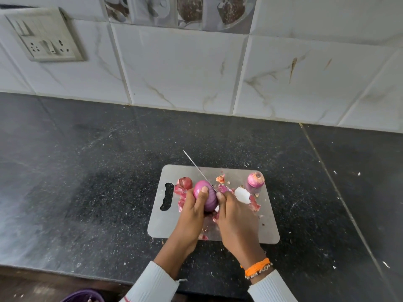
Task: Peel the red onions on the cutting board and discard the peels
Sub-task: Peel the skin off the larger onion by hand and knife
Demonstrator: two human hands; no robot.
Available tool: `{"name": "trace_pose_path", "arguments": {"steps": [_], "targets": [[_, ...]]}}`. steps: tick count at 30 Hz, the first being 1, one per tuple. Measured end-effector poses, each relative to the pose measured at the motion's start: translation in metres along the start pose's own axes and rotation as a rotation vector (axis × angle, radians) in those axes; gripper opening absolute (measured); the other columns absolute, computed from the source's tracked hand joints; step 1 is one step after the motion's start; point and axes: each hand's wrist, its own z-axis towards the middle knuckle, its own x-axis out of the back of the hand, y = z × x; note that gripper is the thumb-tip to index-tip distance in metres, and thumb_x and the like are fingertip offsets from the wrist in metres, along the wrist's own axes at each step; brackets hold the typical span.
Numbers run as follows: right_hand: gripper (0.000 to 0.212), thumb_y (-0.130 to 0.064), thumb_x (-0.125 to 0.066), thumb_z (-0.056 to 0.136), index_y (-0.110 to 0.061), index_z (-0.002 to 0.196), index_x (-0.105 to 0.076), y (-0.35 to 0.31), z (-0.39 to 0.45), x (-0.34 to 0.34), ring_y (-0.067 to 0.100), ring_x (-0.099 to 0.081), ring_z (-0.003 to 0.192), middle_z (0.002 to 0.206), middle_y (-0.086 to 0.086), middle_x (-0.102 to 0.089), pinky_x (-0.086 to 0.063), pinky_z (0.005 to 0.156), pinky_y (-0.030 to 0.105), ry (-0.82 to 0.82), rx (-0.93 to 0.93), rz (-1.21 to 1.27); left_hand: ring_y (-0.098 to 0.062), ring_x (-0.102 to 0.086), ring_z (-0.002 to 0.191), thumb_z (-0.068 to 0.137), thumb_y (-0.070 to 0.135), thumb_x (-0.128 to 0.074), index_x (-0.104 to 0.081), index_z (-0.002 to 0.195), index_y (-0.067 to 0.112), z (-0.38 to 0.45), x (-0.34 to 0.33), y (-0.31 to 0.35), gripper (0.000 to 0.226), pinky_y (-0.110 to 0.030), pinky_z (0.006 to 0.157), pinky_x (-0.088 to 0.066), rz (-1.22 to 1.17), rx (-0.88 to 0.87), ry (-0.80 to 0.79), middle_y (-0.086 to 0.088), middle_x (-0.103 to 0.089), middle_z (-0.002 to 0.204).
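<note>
A shiny peeled red onion [209, 200] is held over the steel cutting board [268, 227] by my left hand [192, 214], thumb on top. My right hand [236, 221] grips a knife [197, 168] whose thin blade points up and to the left, resting against the onion's right side; the handle is hidden in my fist. A dark unpeeled onion [185, 182] sits at the board's left. A partly peeled onion [255, 179] stands at the far right corner. Loose peels [253, 202] and a white piece [241, 194] lie around my hands.
The board lies on a black speckled countertop [87, 182] flecked with small scraps. A white tiled wall [185, 68] rises behind, with a switch and socket plate [43, 35] at upper left. A purple container rim [85, 296] shows below the counter's front edge.
</note>
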Motion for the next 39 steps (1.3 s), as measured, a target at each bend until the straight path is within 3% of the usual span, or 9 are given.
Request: {"name": "trace_pose_path", "arguments": {"steps": [7, 12, 19, 22, 26, 29, 32, 35, 39], "targets": [[0.036, -0.036, -0.027, 0.098, -0.018, 0.116, -0.053, 0.004, 0.004, -0.004, 0.013, -0.064, 0.077, 0.091, -0.002, -0.070, -0.028, 0.051, 0.017, 0.098, 0.093, -0.125, -0.018, -0.065, 0.092, 0.088, 0.042, -0.045, -0.047, 0.123, 0.004, 0.002, -0.002, 0.002, 0.051, -0.019, 0.069, -0.052, -0.020, 0.046, 0.042, -0.017, -0.062, 0.114], [0.032, -0.036, -0.030, 0.098, -0.020, 0.116, -0.051, 0.003, 0.006, -0.005, 0.013, -0.064, 0.076, 0.090, -0.002, -0.068, -0.036, 0.056, 0.020, 0.059, 0.076, -0.191, -0.024, -0.063, 0.104, 0.094, 0.037, -0.043, -0.046, 0.124, 0.007, 0.002, -0.007, 0.002, 0.042, -0.026, 0.079, -0.055, -0.009, 0.091, 0.094, -0.018, -0.060, 0.120], [0.015, -0.026, -0.033, 0.100, -0.017, 0.107, -0.042, 0.030, 0.013, 0.007, 0.013, -0.052, 0.062, 0.077, -0.004, -0.062, -0.026, 0.044, 0.022, 0.095, -0.074, -0.325, -0.023, -0.062, 0.103, 0.096, 0.039, -0.039, -0.037, 0.123, 0.014, 0.000, -0.006, 0.019, 0.036, -0.024, 0.071, -0.056, -0.044, 0.100, 0.161, -0.014, -0.056, 0.122], [0.016, -0.024, -0.037, 0.097, -0.016, 0.109, -0.042, 0.028, 0.014, -0.001, 0.020, -0.062, 0.081, 0.093, 0.004, -0.065, -0.045, 0.059, 0.031, 0.044, -0.108, -0.267, -0.022, -0.061, 0.103, 0.097, 0.037, -0.040, -0.039, 0.119, 0.019, -0.001, -0.006, 0.019, 0.029, -0.021, 0.065, -0.053, -0.023, 0.117, 0.153, -0.012, -0.056, 0.122], [0.027, -0.023, -0.042, 0.096, -0.013, 0.120, -0.048, 0.034, 0.014, -0.007, 0.023, -0.052, 0.110, 0.120, 0.005, -0.055, -0.045, 0.083, 0.033, -0.053, -0.125, -0.227, -0.013, -0.064, 0.084, 0.097, 0.031, -0.042, -0.041, 0.118, 0.019, -0.003, -0.007, 0.017, 0.024, -0.019, 0.062, -0.052, -0.034, 0.145, 0.101, -0.008, -0.058, 0.107], [0.022, -0.024, -0.048, 0.094, -0.013, 0.111, -0.057, 0.031, 0.015, -0.005, 0.022, -0.049, 0.108, 0.112, 0.004, -0.059, -0.041, 0.088, 0.034, 0.030, 0.011, -0.090, -0.005, -0.066, 0.066, 0.097, 0.024, -0.044, -0.043, 0.119, 0.015, -0.005, -0.010, 0.015, 0.024, -0.018, 0.058, -0.052, -0.031, 0.147, 0.072, -0.008, -0.061, 0.099], [0.020, -0.025, -0.051, 0.093, -0.017, 0.107, -0.063, 0.024, 0.020, 0.005, 0.012, -0.057, 0.101, 0.106, -0.004, -0.064, -0.047, 0.086, 0.029, 0.104, 0.031, 0.328, -0.011, -0.068, 0.074, 0.096, 0.022, -0.046, -0.043, 0.120, 0.015, -0.005, -0.012, 0.016, 0.025, -0.021, 0.061, -0.054, -0.066, 0.161, 0.062, -0.014, -0.060, 0.104], [0.017, -0.026, -0.057, 0.090, -0.025, 0.105, -0.066, 0.016, 0.018, 0.007, 0.005, -0.062, 0.100, 0.106, -0.008, -0.068, -0.052, 0.086, 0.024, -0.051, -0.094, 0.708, -0.017, -0.065, 0.087, 0.096, 0.023, -0.046, -0.045, 0.122, 0.015, -0.004, -0.013, 0.015, 0.027, -0.026, 0.070, -0.055, -0.049, 0.152, 0.060, -0.012, -0.059, 0.106], [0.016, -0.015, -0.063, 0.087, -0.027, 0.097, -0.067, 0.017, 0.017, 0.004, 0.007, -0.065, 0.097, 0.101, -0.006, -0.070, -0.053, 0.083, 0.022, -0.026, -0.124, 0.830, -0.018, -0.062, 0.091, 0.095, 0.027, -0.046, -0.047, 0.120, 0.015, -0.004, -0.014, 0.015, 0.028, -0.026, 0.071, -0.051, 0.009, 0.151, 0.066, -0.012, -0.059, 0.108]]}}
